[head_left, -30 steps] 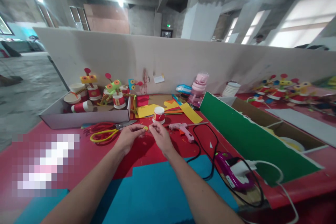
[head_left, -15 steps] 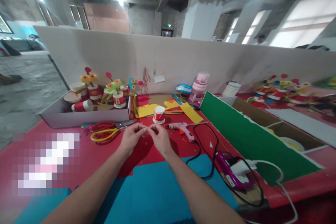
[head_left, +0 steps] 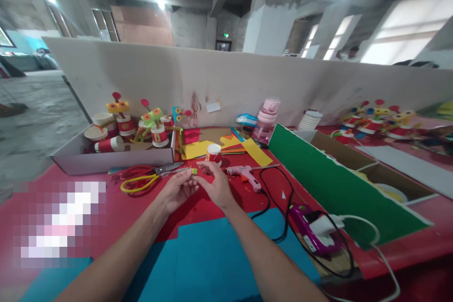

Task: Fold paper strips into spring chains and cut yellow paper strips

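Pinched in the fingertips of my left hand (head_left: pixel 180 188) is a small folded piece of yellow-green paper (head_left: pixel 194 171). My right hand (head_left: pixel 217 186) is beside it, its thumb close to the paper's lower edge and its forefinger stretched out above, with a gap between them; whether the thumb touches the paper I cannot tell. Behind the right fingers stands a red-and-white paper cup (head_left: pixel 213 151), partly covered by them. A pink glue gun (head_left: pixel 244 171) lies to the right of that hand. Yellow-handled scissors (head_left: pixel 141 183) lie to the left of my left hand.
A shallow box (head_left: pixel 116 160) with cup figures stands at the left. Yellow paper sheets (head_left: pixel 258 152) lie behind the cup. On the right are a green-sided box (head_left: pixel 339 188), a purple power strip (head_left: pixel 313 231) and looped black cable. Blue sheeting (head_left: pixel 212 255) lies under my forearms.
The yellow paper now shows clearly at my left fingertips. My right fingers have spread from a pinch and reach over it, covering part of the cup. The view has shifted slightly.
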